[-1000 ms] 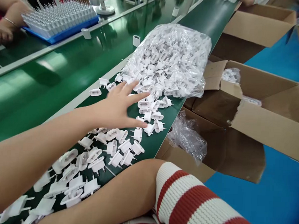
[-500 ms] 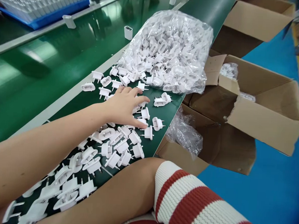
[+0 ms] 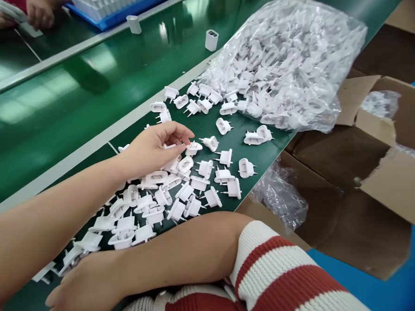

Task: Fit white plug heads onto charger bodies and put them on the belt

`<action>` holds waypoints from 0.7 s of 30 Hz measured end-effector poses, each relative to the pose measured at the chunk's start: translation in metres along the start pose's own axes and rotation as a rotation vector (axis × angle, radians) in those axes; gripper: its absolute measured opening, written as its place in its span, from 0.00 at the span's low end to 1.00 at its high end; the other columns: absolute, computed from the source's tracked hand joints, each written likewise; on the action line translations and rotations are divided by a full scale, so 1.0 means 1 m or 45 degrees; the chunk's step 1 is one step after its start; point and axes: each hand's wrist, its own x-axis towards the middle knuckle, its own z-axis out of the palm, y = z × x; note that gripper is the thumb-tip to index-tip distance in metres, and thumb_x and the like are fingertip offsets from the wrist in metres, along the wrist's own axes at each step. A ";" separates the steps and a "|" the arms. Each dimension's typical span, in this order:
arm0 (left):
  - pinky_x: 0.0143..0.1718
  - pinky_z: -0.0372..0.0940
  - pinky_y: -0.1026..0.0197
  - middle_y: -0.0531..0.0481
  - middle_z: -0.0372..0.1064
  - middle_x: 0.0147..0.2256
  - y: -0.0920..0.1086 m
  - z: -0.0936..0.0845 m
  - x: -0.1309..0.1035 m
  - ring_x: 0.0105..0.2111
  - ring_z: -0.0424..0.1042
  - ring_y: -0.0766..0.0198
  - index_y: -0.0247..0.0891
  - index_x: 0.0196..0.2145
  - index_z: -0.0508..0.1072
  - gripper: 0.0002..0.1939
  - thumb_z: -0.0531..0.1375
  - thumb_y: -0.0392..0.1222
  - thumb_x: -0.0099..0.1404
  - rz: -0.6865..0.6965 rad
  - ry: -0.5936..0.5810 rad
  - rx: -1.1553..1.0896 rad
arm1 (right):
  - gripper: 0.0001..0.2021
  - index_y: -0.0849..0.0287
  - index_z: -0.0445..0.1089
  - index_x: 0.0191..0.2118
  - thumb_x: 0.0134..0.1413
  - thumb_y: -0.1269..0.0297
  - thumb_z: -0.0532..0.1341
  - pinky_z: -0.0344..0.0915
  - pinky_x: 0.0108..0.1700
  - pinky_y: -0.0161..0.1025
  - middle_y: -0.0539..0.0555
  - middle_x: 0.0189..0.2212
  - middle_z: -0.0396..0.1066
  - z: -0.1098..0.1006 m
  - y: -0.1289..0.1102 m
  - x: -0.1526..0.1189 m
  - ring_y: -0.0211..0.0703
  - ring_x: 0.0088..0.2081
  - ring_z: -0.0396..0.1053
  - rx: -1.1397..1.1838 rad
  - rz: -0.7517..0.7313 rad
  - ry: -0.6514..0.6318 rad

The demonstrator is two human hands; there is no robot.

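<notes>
Many small white two-pin plug pieces (image 3: pixel 184 191) lie scattered over the green work surface. My left hand (image 3: pixel 155 148) reaches in from the left over the middle of the pile. Its fingers are curled, with thumb and fingertips together at the edge of one white plug piece (image 3: pixel 194 148). More pieces are partly hidden beneath the palm. My right hand (image 3: pixel 89 279) is low at the left, below the near pieces, its arm crossing the bottom of the view. Only its back shows clearly; the fingers are mostly hidden.
A clear plastic bag (image 3: pixel 289 62) full of white pieces lies beyond the pile. Open cardboard boxes (image 3: pixel 364 215) stand at the right. White housings (image 3: pixel 211 40) stand on the green belt. Across it are a blue tray (image 3: pixel 120 18) of white parts and another person's hands (image 3: pixel 41 7).
My left hand has gone from spread to curled and drawn back toward me, shifting some plug pieces. My right hand has come into view at lower left. The view has swung left.
</notes>
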 end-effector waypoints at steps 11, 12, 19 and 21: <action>0.63 0.73 0.52 0.43 0.76 0.56 -0.013 -0.015 -0.043 0.58 0.76 0.56 0.40 0.56 0.78 0.19 0.61 0.32 0.70 -0.281 0.201 -0.969 | 0.13 0.57 0.80 0.54 0.74 0.68 0.59 0.73 0.41 0.34 0.51 0.54 0.80 -0.002 0.000 -0.001 0.38 0.51 0.80 0.439 -0.051 0.036; 0.61 0.74 0.53 0.43 0.76 0.56 -0.011 -0.014 -0.046 0.57 0.76 0.56 0.40 0.55 0.79 0.19 0.61 0.32 0.69 -0.284 0.203 -1.000 | 0.12 0.56 0.80 0.53 0.73 0.68 0.59 0.73 0.40 0.33 0.50 0.54 0.81 -0.003 0.001 -0.001 0.37 0.51 0.80 0.446 -0.058 0.041; 0.48 0.75 0.61 0.43 0.78 0.51 -0.008 -0.014 -0.051 0.47 0.78 0.61 0.39 0.54 0.80 0.18 0.62 0.30 0.69 -0.095 0.196 -0.931 | 0.12 0.55 0.81 0.53 0.73 0.66 0.61 0.75 0.41 0.31 0.49 0.54 0.81 -0.006 0.006 0.005 0.35 0.49 0.81 0.524 -0.099 -0.016; 0.50 0.75 0.58 0.42 0.77 0.52 -0.010 -0.016 -0.057 0.49 0.77 0.58 0.40 0.55 0.79 0.17 0.63 0.34 0.71 0.056 0.137 -0.731 | 0.13 0.55 0.80 0.55 0.72 0.66 0.61 0.76 0.41 0.33 0.50 0.54 0.81 -0.005 0.005 0.005 0.37 0.51 0.81 0.521 -0.082 -0.002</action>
